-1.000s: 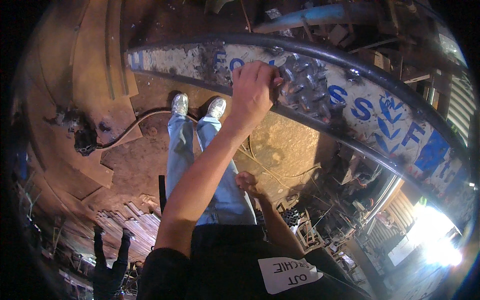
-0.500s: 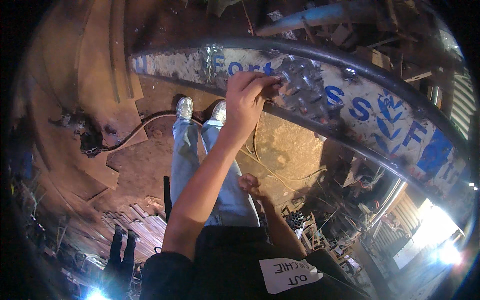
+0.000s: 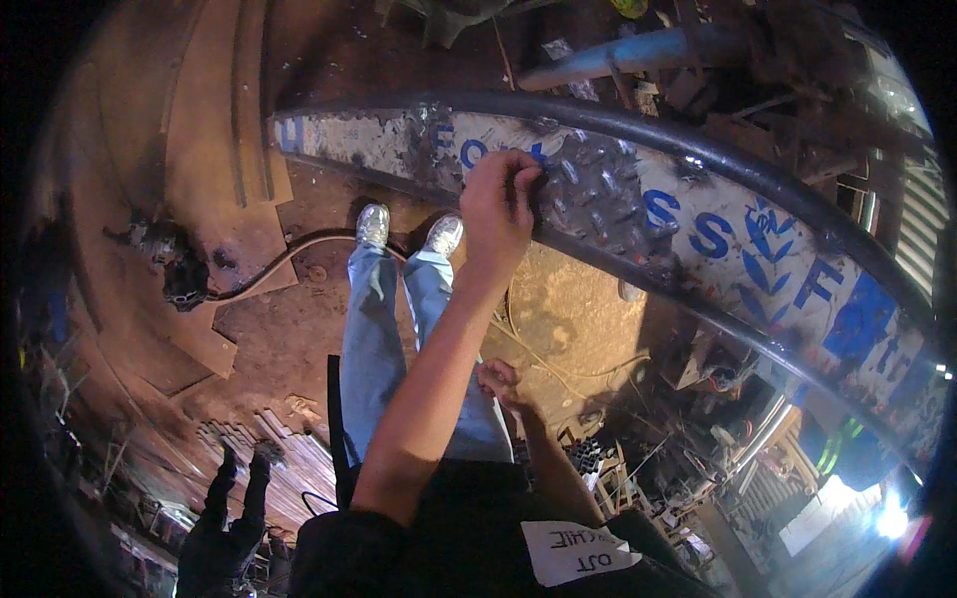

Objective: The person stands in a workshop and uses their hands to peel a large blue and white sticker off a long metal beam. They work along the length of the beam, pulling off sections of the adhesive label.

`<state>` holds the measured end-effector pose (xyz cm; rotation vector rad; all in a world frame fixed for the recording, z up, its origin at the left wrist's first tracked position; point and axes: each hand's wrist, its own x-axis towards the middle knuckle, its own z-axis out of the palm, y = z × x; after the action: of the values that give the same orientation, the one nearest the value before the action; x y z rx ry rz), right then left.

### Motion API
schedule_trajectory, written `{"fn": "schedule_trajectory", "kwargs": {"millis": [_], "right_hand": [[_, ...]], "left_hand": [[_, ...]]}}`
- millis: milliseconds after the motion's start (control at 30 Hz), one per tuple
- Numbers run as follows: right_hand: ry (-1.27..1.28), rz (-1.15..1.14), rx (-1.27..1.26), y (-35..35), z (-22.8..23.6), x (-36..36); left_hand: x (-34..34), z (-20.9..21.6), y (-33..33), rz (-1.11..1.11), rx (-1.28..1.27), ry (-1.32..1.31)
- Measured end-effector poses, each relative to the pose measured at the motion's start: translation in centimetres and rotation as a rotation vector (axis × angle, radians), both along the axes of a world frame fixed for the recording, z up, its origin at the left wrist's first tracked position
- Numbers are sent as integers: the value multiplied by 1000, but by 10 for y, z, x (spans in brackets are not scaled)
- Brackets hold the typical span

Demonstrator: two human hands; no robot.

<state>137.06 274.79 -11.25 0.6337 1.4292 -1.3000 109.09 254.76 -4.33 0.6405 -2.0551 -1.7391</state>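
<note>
A long, bowed metal panel (image 3: 718, 224) spans the upper half of the view, framed by dark tubes along both edges. Its white face bears blue lettering and a leaf emblem, and a grey, rough tread-like patch (image 3: 588, 179) covers the middle. My left hand (image 3: 495, 199) is over the panel at the left side of that patch, fingers curled together. Whether anything small is between them cannot be made out. Lower down, my right hand (image 3: 498, 381) hangs beside my jeans with its fingers curled, away from the panel; its inside is hidden.
A brown hose or cable (image 3: 284, 259) runs across the floor to a dark device (image 3: 184, 274) at left. Brown sheets (image 3: 184, 130) lie beyond it. Stacked metal lengths (image 3: 299, 453) lie lower left, near a person in dark clothing (image 3: 234, 513). Scrap crowds the right side.
My left hand has moved slightly left along the panel, off the middle of the grey patch, its fingers more curled. My right hand has stayed low beside my leg.
</note>
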Motion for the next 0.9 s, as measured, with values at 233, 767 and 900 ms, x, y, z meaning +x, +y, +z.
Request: {"fn": "schedule_trajectory", "kwargs": {"millis": [233, 767, 900], "right_hand": [[-26, 35, 55, -8, 5, -7], [-111, 57, 34, -15, 12, -26], [-58, 60, 37, -11, 7, -15]], "left_hand": [[19, 3, -20, -130, -24, -15], [-2, -5, -13, -126, -241, 7], [-1, 0, -18, -162, -83, -56]]}}
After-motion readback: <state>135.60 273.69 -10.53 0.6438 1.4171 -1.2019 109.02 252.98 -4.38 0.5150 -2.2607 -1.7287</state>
